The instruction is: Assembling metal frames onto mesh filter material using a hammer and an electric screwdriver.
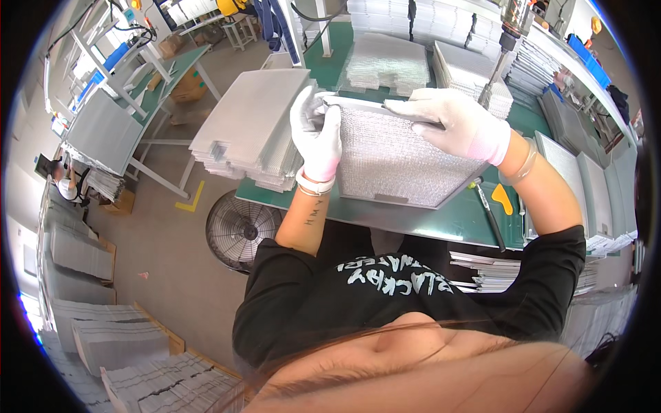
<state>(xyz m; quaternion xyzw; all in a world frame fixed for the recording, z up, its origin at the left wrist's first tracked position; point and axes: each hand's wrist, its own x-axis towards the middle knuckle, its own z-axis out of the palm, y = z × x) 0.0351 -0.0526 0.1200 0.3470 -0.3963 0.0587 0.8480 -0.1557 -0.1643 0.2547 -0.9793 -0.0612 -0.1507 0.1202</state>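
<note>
A framed mesh filter panel (399, 162), silvery with a grey metal rim, stands tilted on the green workbench (406, 219) in front of me. My left hand (318, 138), in a white glove, grips its upper left corner with the thumb on the near side. Along the upper edge, my white-gloved right hand (454, 124) holds the rim, its fingers stretched over the top. What the fingertips do behind the rim is hidden. A hammer (487, 213) with a dark handle lies to the right of the panel, next to a yellow flat piece (502, 199).
Left of the panel rises a stack of mesh sheets (258, 120); another stack (387, 60) sits behind it. A power screwdriver (509, 38) hangs at the upper right, close to my right hand. On the floor stands a round fan (244, 230). Panels (578, 175) lean at right.
</note>
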